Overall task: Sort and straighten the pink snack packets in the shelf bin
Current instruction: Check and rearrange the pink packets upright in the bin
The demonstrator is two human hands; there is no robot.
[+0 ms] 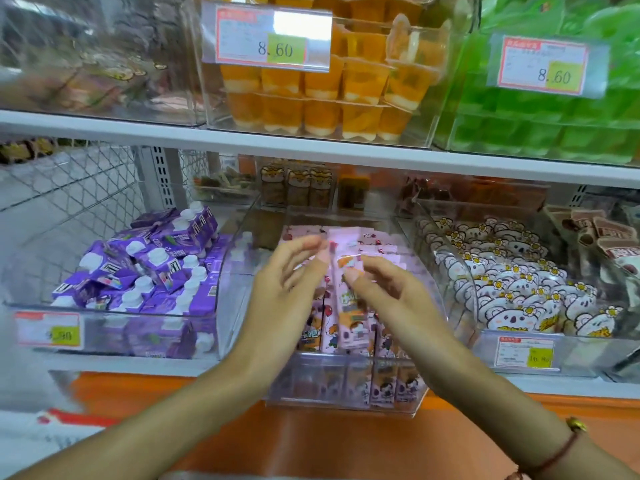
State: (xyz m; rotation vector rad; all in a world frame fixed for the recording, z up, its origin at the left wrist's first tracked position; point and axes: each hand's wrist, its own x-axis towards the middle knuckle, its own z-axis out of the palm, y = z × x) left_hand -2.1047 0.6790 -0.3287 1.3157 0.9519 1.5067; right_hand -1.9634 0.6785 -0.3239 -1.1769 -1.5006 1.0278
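From the head camera, 1 pink packet (pixel 343 271) stands raised above the other packets (pixel 349 327) in the clear bin (pixel 346 407), pinched between the left hand (pixel 287 292) and right hand (pixel 388 289). It looks light, thin, floppy and slick, so holding its side edges seems best. Both forearms reach forward, fingers loosely curled round the packet.
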